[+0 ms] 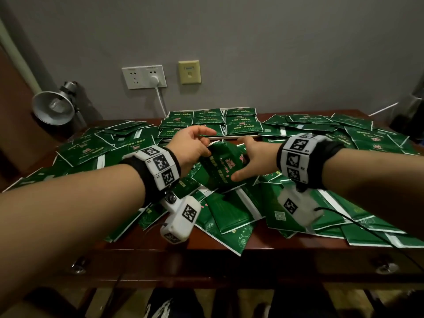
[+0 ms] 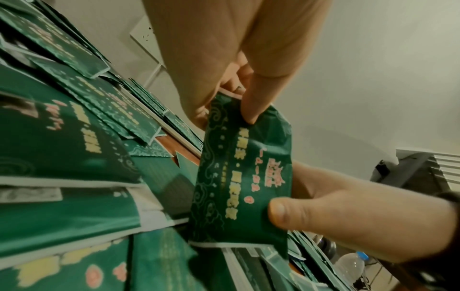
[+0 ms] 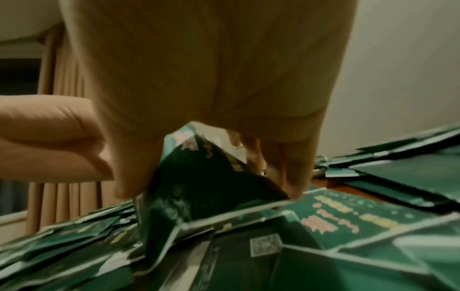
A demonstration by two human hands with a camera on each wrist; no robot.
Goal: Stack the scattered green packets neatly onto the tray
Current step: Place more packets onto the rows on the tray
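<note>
A green packet (image 1: 220, 166) with pink and yellow print hangs tilted above the pile at the table's middle, held between both hands. My left hand (image 1: 206, 145) pinches its far upper end; in the left wrist view the thumb (image 2: 251, 106) presses on the packet (image 2: 239, 177). My right hand (image 1: 241, 166) grips the near right end, thumb on the printed face and fingers behind. In the right wrist view the packet (image 3: 199, 177) bends under the palm. The tray (image 1: 229, 137) lies beyond the hands at the back, with neat rows of packets (image 1: 208, 120) on it.
Loose green packets (image 1: 231, 214) cover most of the dark wooden table (image 1: 206, 246), some hanging over its front edge. A metal lamp (image 1: 54, 106) stands at the back left. Wall sockets (image 1: 144, 76) with a white cable sit behind the tray. A water bottle (image 2: 351, 263) is at the right.
</note>
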